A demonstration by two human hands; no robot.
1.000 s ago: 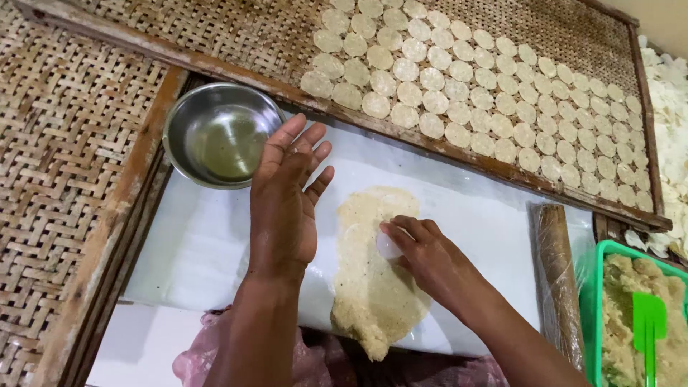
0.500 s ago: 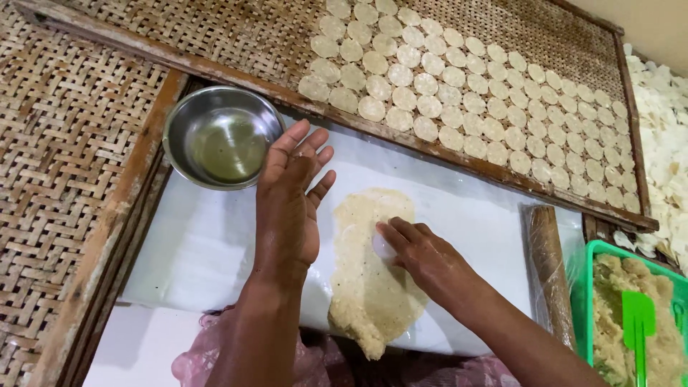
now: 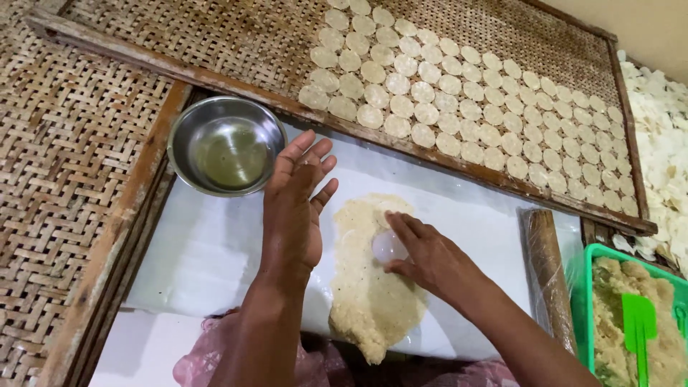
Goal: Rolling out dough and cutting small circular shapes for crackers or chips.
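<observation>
The right hand (image 3: 423,258) pressed a small round cutter (image 3: 389,246) into the soft, thin dough sheet (image 3: 373,287) mid-worktop; it looked tearable, best lifted from beneath. The left hand (image 3: 294,208) hovered, fingers spread.

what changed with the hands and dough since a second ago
The right hand slid down from the dough's upper edge to its middle, and a small round cutter now shows under its fingers, pressed on the dough. The left hand stayed flat and open beside the dough. Bowl, rolling pin and tray of discs are unmoved.
</observation>
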